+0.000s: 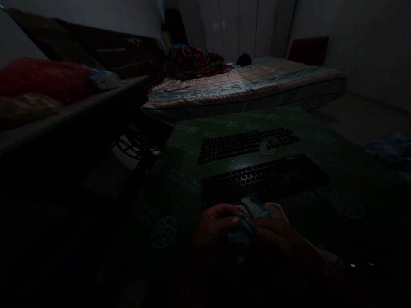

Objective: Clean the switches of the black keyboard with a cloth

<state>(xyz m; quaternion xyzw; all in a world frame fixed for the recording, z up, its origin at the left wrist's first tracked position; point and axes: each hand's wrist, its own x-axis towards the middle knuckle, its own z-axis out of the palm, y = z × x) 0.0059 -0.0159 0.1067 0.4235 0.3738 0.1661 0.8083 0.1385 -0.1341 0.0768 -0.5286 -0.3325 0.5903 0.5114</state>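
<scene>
Both of my hands are close together at the near edge of a dark keyboard frame (257, 179), pinching a crumpled bluish-white cloth (253, 209). My left hand (218, 222) grips it between thumb and fingers from the left. From the right, my right hand (276, 233) closes on the same cloth. The keyboard frame shows a honeycomb of openings where keys would sit. Beyond it, rows of loose black keycaps (244, 143) lie in keyboard order. A pale cloth (278, 210) is partly hidden behind my right hand. Darkness hides the finer details.
The green printed board (163, 231) carries the keyboard parts. Behind it stands a bed (244, 85) with a folded patterned blanket (195, 62). At the left is a shelf (105, 96) with a red bag (45, 79). Cables (131, 147) hang below it.
</scene>
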